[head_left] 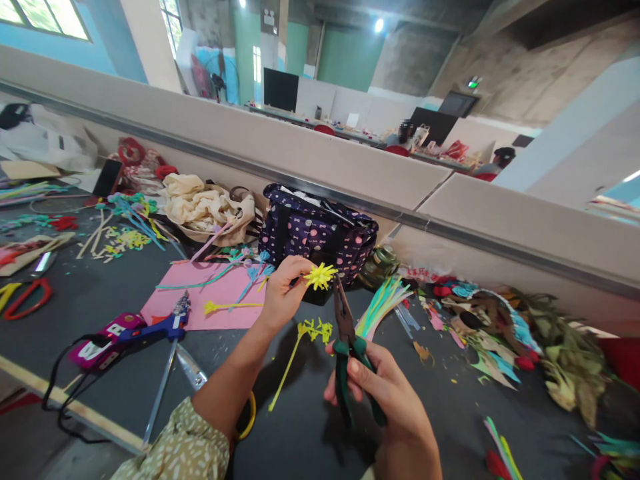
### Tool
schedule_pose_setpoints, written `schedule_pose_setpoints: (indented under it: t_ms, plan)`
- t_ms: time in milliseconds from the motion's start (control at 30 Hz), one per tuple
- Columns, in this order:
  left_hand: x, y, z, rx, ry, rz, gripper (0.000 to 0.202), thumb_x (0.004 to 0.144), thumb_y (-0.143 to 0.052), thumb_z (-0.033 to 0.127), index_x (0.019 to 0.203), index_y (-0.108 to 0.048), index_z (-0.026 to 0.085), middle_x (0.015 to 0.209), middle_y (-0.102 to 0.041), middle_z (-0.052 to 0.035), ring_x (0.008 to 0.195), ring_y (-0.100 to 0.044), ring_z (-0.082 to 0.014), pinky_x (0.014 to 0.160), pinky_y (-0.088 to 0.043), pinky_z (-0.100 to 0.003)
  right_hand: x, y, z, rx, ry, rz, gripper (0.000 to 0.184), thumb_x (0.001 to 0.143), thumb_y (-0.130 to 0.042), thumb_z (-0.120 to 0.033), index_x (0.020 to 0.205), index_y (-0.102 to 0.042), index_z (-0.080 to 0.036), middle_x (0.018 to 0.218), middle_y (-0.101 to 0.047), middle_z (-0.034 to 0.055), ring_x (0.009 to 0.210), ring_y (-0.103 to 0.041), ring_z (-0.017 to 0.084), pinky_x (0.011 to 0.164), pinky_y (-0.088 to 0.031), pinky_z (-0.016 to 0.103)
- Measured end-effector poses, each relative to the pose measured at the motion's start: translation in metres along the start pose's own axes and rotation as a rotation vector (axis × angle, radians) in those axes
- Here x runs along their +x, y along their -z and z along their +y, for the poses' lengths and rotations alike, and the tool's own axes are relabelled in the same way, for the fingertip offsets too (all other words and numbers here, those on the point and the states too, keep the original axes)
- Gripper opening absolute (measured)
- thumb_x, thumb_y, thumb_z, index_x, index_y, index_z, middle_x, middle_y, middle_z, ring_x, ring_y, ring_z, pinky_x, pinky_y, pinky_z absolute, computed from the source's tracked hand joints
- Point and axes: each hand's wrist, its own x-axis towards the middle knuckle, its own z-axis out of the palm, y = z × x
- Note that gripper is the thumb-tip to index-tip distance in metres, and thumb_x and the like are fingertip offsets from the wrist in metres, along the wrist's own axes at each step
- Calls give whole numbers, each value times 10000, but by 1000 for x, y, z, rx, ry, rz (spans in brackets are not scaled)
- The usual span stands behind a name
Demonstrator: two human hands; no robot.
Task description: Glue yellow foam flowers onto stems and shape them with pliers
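My left hand [286, 291] pinches a small yellow pipe-cleaner flower [321, 276] between thumb and fingers, raised above the dark table. In my right hand [387, 383] is a pair of pliers [345, 320] with dark green handles. The jaws point up and end just right of the flower; whether they touch it I cannot tell. Below, a yellow stem with curled pieces [287, 363] lies on the table. Another yellow stem [235, 306] rests on a pink sheet [170, 293] to the left.
A blue glue gun [163, 328] and yellow-handled scissors [193, 369] lie left, near my left forearm. Behind my hands stand a dark patterned bag [315, 230] and a glass jar [380, 267]. A bundle of pastel pipe cleaners [383, 305] and dried leaves [560, 353] are on the right.
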Motion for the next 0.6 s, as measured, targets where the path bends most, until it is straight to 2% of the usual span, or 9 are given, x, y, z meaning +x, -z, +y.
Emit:
schedule_pose_setpoints:
  t_ms: [300, 600]
  plan:
    - [0, 0, 0, 19, -60, 10, 93, 855, -579, 187, 864, -670, 202, 905, -646, -54, 934, -588, -192, 871, -462, -359, -1, 1, 0, 3, 23, -30, 464, 824, -689, -478, 1083, -630, -99, 484, -468, -57, 584, -682, 205, 551, -489, 260]
    - [0, 0, 2, 37, -76, 15, 87, 857, -586, 219, 826, -665, 200, 879, -659, -60, 927, -596, -203, 900, -468, -410, -1, 4, 2, 62, 0, -57, 485, 801, -710, -489, 1078, -639, -98, 473, -434, -71, 637, -708, 250, 568, -497, 288]
